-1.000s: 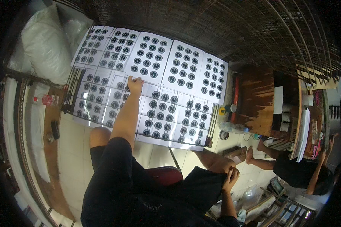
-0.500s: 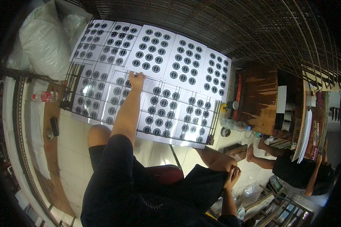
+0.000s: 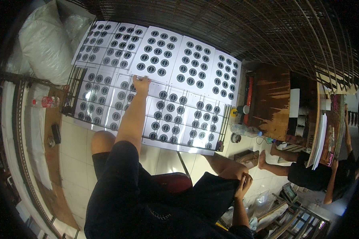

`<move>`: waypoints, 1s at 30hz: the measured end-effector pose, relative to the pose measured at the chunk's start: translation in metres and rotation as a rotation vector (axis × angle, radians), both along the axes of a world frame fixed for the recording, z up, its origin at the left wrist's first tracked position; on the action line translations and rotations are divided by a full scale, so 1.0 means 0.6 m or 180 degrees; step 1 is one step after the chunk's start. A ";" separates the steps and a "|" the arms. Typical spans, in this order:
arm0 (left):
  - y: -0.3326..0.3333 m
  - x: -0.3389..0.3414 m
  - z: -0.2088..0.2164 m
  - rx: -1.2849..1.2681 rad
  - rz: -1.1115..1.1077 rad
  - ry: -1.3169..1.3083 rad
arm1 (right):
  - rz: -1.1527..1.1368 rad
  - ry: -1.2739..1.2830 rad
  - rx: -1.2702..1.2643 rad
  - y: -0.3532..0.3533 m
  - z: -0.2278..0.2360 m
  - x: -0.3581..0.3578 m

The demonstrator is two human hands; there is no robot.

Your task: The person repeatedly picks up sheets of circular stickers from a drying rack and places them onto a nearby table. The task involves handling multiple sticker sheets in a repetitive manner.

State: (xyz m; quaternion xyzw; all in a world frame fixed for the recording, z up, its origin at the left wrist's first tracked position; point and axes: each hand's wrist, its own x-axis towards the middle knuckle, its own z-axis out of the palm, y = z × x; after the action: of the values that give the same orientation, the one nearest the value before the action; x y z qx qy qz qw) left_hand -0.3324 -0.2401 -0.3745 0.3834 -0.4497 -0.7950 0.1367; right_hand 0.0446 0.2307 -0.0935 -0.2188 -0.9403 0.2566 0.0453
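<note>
Across a wire rack, white sheets printed with black discs lay in two rows. The left hand, fingers partly curled, was at the lower edge of one upper sheet; whether it pinched, I could not tell. The right hand rested half-closed by the right knee, its grip unclear. Leftward stood a stuffed white sack.

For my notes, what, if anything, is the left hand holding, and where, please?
Left hand is at the near edge of a printed sheet; grip unclear.
</note>
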 end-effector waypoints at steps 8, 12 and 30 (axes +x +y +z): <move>0.007 0.003 0.000 -0.0298 -0.0006 -0.0046 | 0.0023 0.0146 0.0025 0.001 -0.005 0.005; 0.004 0.001 0.003 -0.0202 0.0065 -0.0145 | 0.0147 0.0036 0.0240 0.008 -0.004 0.007; -0.071 0.081 0.275 -0.2767 -0.1940 -0.0011 | 0.0018 0.0403 0.0164 -0.020 0.007 0.007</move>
State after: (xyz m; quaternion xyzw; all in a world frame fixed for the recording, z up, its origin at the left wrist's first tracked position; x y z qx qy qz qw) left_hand -0.2838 -0.2828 -0.2092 0.1446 -0.8290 -0.5383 0.0451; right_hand 0.0491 0.2189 -0.0894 -0.1982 -0.9425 0.2458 0.1096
